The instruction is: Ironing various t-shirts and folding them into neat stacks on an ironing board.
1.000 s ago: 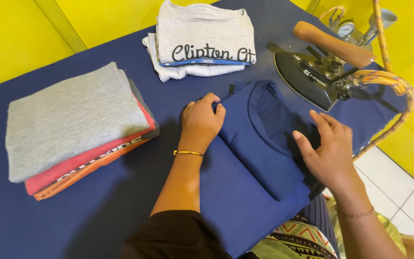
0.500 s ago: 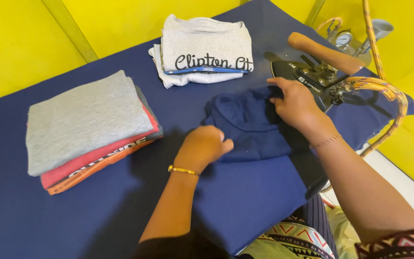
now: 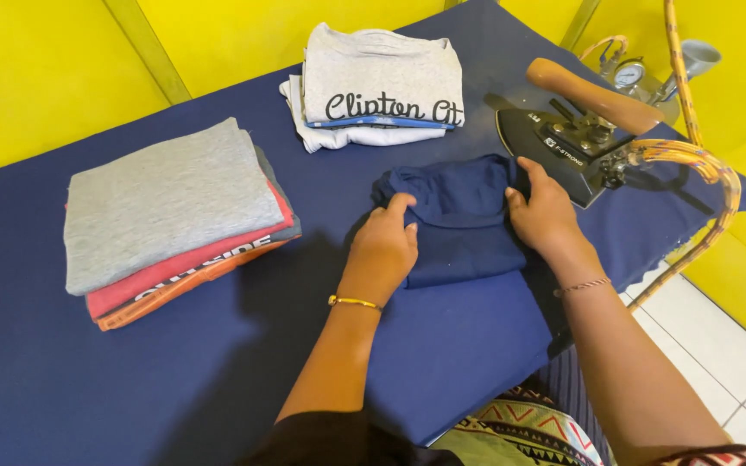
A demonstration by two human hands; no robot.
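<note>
Both hands rest on a folded navy shirt (image 3: pixel 459 220) lying on a blue-covered table (image 3: pixel 131 380) — the left hand (image 3: pixel 386 246) curled over the shirt's near-left edge, fingers bent and gripping the cloth, a thin gold bangle (image 3: pixel 354 302) at the wrist; the right hand (image 3: pixel 541 211) pressed on the shirt's right edge, fingers together and tucked over the fold. Just beyond the right hand sits an iron (image 3: pixel 584 129) with a wooden handle, its braided cord (image 3: pixel 692 164) looping off to the right. Beyond the shirt lies a grey pile (image 3: pixel 377 86) of folded shirts; well left of the left hand, a stack (image 3: pixel 174 216) of grey, red and orange ones.
</note>
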